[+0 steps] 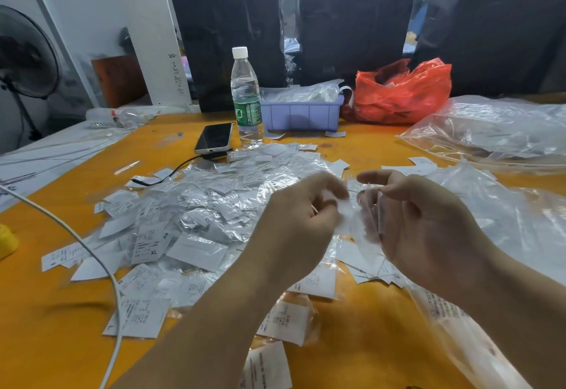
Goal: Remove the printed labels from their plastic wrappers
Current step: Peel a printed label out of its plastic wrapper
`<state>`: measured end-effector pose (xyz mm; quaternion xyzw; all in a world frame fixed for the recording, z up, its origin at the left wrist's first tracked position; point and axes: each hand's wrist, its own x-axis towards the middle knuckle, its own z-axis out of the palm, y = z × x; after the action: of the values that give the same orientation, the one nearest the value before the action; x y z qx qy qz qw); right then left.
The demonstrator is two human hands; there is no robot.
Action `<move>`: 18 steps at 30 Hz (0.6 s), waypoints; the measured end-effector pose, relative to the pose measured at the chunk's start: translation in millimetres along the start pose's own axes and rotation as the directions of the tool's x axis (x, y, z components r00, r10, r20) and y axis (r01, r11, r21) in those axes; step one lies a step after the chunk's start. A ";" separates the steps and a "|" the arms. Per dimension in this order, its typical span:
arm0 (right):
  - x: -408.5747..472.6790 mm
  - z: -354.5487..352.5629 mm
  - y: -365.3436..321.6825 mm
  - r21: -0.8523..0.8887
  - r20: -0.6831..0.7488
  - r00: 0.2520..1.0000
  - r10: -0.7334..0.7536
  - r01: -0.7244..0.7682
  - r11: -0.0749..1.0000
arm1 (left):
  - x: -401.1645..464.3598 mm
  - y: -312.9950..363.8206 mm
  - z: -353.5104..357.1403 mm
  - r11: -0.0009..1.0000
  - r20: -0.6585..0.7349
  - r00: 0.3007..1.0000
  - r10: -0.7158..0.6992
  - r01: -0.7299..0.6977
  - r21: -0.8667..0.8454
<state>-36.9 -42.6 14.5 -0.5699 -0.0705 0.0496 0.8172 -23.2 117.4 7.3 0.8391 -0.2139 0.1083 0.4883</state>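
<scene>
The orange tabletop (pixel 367 342) carries everything, and the water bottle (pixel 246 94) standing upright at its far middle serves as the marker. Right of the bottle lies a large heap of clear bags (pixel 496 131); between that and the bottle sit a red bag (pixel 404 94) and, just beside the bottle, a purple bin (pixel 301 114) filled with wrapped packets. Left of the bottle, touching distance away, a phone (pixel 214 139) lies flat. A white cable (pixel 92 254) curves across the near left. In front of the bottle spreads the label pile (pixel 196 220), crowding the space under both hands. The left hand (pixel 294 220) is clenched in a pinching grip on a white label (pixel 341 214); the right hand (pixel 413 220), fingers curled, grips the clear wrapper (pixel 364 223). Label and wrapper are held above the pile's near right edge, in front of the bottle. They are blurred, so the label's long axis cannot be told.
</scene>
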 end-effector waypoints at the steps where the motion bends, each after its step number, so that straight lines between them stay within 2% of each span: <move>1: 0.4 -0.2 0.7 -0.008 -0.007 1.000 -0.004 0.004 1.000 | -1.1 1.8 0.5 1.000 0.030 1.000 0.001 0.000 -0.003; 5: 1.2 -1.8 2.1 -0.046 -0.037 0.999 -0.017 0.015 0.999 | -1.4 9.4 1.1 0.998 0.158 0.987 -0.038 0.045 -0.046; 8: 1.2 -1.1 2.6 -0.068 -0.032 0.999 -0.012 0.010 0.998 | -4.3 9.0 1.8 0.999 0.223 0.974 -0.035 0.037 -0.003; 12: 4.3 0.8 4.9 -0.151 -0.062 0.998 0.022 -0.031 0.988 | -3.2 4.2 3.4 0.998 0.183 0.983 -0.024 0.012 0.064; 15: 9.1 -3.3 6.5 -0.273 -0.191 0.981 -0.016 -0.037 0.961 | 0.2 2.3 -1.0 0.998 0.128 0.990 -0.064 0.064 -0.003; 18: 11.0 -9.5 7.3 -0.246 -0.247 0.969 0.009 -0.072 0.967 | 2.7 1.1 -5.3 0.990 0.052 0.993 -0.104 0.108 -0.088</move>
<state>-24.5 -47.1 5.1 -0.6725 0.0366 -0.0135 0.7391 -21.1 120.9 11.9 0.8286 -0.1851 0.0527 0.5257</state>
